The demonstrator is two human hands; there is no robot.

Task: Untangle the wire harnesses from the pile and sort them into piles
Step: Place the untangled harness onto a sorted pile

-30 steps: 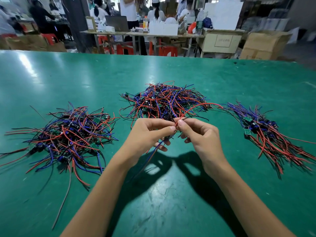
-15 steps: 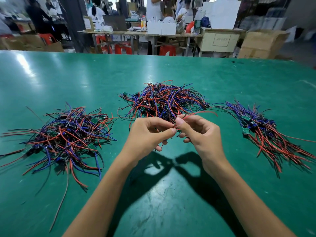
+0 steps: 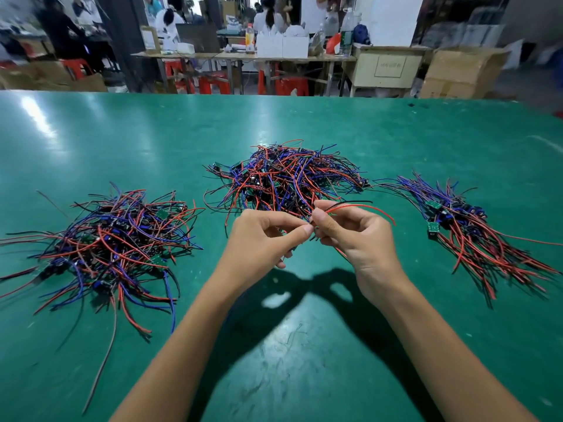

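Observation:
Three heaps of red, blue and black wire harnesses lie on the green table (image 3: 304, 345). A tangled pile (image 3: 286, 178) sits in the middle, a loose pile (image 3: 103, 239) at the left, and a combed-out pile (image 3: 475, 229) at the right. My left hand (image 3: 262, 236) and my right hand (image 3: 356, 236) meet just in front of the middle pile. Both pinch one wire harness (image 3: 362, 207) between thumb and fingers; its red and black leads arc out to the right above my right hand. The part inside my fingers is hidden.
Beyond the table's far edge stand work benches (image 3: 243, 56), red stools (image 3: 213, 83), cardboard boxes (image 3: 463, 71) and seated people (image 3: 167, 22). Stray wire ends from the left pile trail toward the near edge (image 3: 100, 370).
The harness's red lead has been drawn in and now curves shorter over my right hand. Both hands stay together in front of the middle pile.

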